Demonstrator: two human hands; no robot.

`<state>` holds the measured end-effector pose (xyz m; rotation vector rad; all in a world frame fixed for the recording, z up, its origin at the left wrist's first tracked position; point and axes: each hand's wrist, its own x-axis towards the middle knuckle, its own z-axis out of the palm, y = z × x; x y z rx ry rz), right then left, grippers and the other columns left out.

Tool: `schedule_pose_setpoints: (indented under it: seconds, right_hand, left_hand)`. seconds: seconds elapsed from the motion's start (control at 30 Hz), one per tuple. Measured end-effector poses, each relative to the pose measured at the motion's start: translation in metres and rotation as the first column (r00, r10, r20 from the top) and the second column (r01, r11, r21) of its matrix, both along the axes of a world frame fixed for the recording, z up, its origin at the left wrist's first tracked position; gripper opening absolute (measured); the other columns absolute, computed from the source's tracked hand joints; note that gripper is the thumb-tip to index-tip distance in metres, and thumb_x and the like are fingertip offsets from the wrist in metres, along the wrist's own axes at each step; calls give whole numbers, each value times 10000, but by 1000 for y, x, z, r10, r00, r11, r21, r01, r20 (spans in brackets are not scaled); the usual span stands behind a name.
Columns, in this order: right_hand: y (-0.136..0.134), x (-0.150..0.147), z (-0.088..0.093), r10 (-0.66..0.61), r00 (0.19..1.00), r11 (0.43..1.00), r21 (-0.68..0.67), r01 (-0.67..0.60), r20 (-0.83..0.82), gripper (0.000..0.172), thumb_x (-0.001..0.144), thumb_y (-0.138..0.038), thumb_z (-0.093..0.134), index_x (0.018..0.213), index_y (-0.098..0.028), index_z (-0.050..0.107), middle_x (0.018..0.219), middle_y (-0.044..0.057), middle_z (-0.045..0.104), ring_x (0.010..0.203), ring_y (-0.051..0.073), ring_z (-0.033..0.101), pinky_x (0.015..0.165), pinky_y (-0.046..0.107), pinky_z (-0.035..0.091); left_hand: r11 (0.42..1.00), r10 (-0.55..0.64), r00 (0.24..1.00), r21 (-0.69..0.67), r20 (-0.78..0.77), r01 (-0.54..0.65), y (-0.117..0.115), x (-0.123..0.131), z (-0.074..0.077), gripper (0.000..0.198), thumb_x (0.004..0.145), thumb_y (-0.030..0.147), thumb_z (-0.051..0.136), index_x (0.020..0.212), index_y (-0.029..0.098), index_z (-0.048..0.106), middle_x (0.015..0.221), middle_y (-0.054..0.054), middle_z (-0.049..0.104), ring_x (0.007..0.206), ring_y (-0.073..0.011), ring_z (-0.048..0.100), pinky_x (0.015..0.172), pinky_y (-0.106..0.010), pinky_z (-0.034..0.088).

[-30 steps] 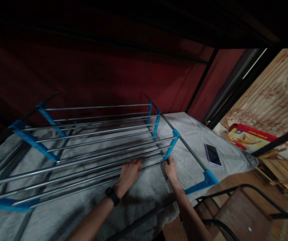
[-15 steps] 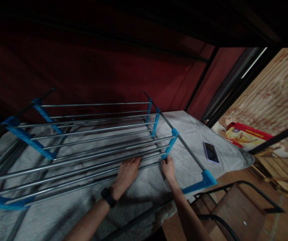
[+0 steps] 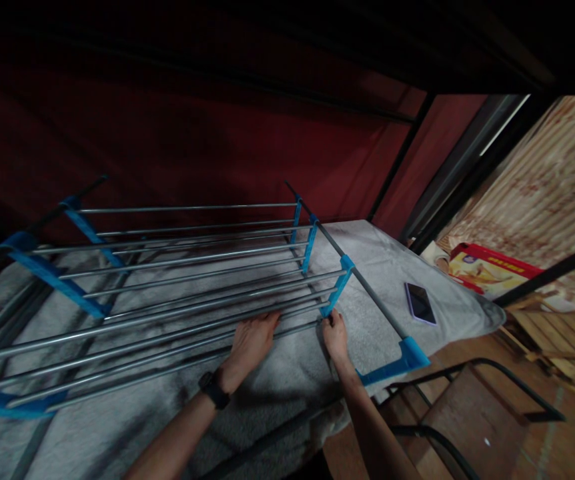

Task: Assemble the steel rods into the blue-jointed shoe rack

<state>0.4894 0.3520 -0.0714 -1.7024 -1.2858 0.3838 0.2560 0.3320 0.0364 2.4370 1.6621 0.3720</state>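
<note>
At the far left, a blue bracket (image 3: 52,280) is holding the ends of several rods. It belongs to a rack (image 3: 192,267) that is lying across a grey blanket (image 3: 287,380) on a bed. The rack's thin metal rods (image 3: 177,250) are running from left to right in rows, one behind another, and a dark red curtain (image 3: 192,147) is hanging behind them.

Near the middle, the left hand (image 3: 250,340) is lying palm down on the nearest rods, with its fingers curling over one of them, so it is gripping the rack. A black watch (image 3: 213,390) is sitting on that wrist.

Just to the right, the right hand (image 3: 336,337) is closing around the end of the nearest rod, where it meets the lower tip of another blue bracket (image 3: 336,292). The two hands are working near each other, both at the near right corner of the rack. A grey post (image 3: 367,287) is running along the rack's right side, from the far end towards a blue corner piece (image 3: 407,353) at the blanket's edge.

Further right, a phone (image 3: 420,303) is lying face up on the blanket, apart from the rack and from both hands.

Beyond the bed, a red box (image 3: 492,270) is lying lower down, and a chair (image 3: 467,413) with a black frame is standing at the bottom right.
</note>
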Motion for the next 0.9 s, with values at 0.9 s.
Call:
schedule_pose_setpoints:
  seconds: [0.9]
  right_hand:
    - [-3, -6, -5, -19, 995, 1000, 2, 19, 99, 357, 817, -227, 425, 1117, -161, 607, 992, 112, 611, 964, 257, 554, 910, 379, 438]
  left_hand:
    - [994, -30, 999, -105, 21, 32, 11, -2, 1, 361, 1004, 266, 400, 1265, 267, 650, 1190, -69, 732, 1100, -236, 680, 941, -348, 503]
